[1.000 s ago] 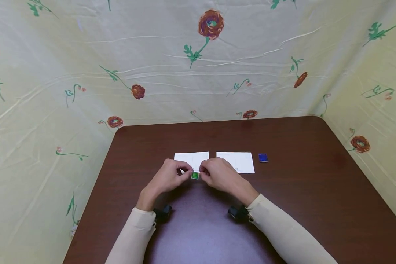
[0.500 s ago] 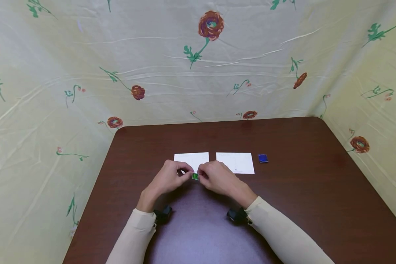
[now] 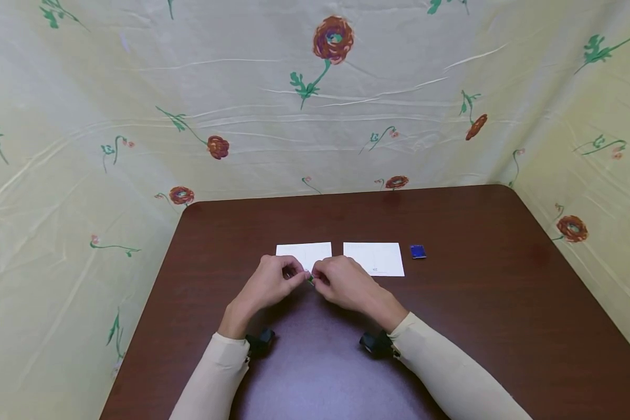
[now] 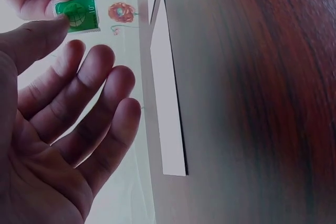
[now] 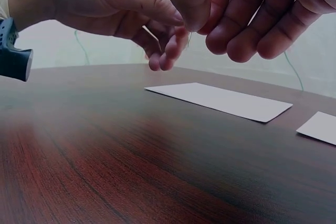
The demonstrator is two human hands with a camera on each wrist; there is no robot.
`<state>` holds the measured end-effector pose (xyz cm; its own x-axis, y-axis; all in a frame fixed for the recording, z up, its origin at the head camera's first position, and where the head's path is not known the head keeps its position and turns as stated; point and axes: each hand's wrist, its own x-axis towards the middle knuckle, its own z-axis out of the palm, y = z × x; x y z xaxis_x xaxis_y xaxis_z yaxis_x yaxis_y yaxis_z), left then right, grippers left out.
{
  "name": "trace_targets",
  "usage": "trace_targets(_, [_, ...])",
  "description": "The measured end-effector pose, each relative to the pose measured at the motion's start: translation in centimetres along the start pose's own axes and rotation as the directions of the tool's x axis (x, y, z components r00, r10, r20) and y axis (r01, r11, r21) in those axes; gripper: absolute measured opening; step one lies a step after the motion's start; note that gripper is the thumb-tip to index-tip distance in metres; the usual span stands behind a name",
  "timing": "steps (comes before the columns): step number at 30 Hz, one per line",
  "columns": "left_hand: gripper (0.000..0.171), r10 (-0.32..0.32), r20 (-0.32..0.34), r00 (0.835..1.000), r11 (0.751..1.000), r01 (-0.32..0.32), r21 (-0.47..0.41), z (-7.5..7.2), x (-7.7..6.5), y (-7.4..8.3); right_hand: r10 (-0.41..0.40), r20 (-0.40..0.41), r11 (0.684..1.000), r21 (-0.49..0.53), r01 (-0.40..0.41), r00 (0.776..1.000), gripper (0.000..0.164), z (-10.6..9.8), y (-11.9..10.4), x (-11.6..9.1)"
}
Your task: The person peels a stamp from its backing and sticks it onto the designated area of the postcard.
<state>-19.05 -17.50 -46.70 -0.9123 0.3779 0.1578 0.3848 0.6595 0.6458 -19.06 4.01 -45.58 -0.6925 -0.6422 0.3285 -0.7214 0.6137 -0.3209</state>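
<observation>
A green postage stamp [image 4: 86, 14] with perforated edges is pinched between both hands above the table. My left hand [image 3: 273, 280] holds one edge with thumb and forefinger, its other fingers [image 4: 86, 85] loosely bent and spread apart. From the other side, my right hand [image 3: 343, 277] pinches the stamp with thumb and forefinger. In the head view the stamp is nearly edge-on and mostly hidden by the fingertips. Just beyond the hands lie two white rectangular sheets, a left one [image 3: 301, 251] and a right one [image 3: 380, 259], each partly covered by a hand.
A small blue square [image 3: 417, 251] lies on the brown table [image 3: 478, 326], right of the right sheet. A flowered curtain [image 3: 241, 76] hangs behind the table and along its sides. A dark device [image 3: 261, 341] is strapped to each wrist.
The stamp has turned from showing its green face to nearly edge-on in the head view. My right hand has shifted slightly left, closer to my left hand, which has barely moved.
</observation>
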Motion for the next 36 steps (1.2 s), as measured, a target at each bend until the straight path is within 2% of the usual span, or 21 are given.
trace_targets(10, [0.009,0.029,0.051,0.998,0.999,-0.027,-0.032,0.38,-0.10,0.15,-0.020,0.005,1.000,0.000,0.020,1.000,0.009,0.23,0.07,-0.11])
trace_targets(22, [0.013,0.007,0.071,0.997,0.998,-0.003,-0.059,0.51,-0.17,0.14,0.004,0.011,1.000,0.012,-0.005,1.000,0.007,0.34,0.07,-0.16])
trace_targets(36, [0.011,0.014,0.070,0.997,0.997,-0.009,-0.073,0.64,-0.10,0.22,0.017,0.003,1.000,0.006,-0.017,1.000,0.006,0.29,0.03,-0.17])
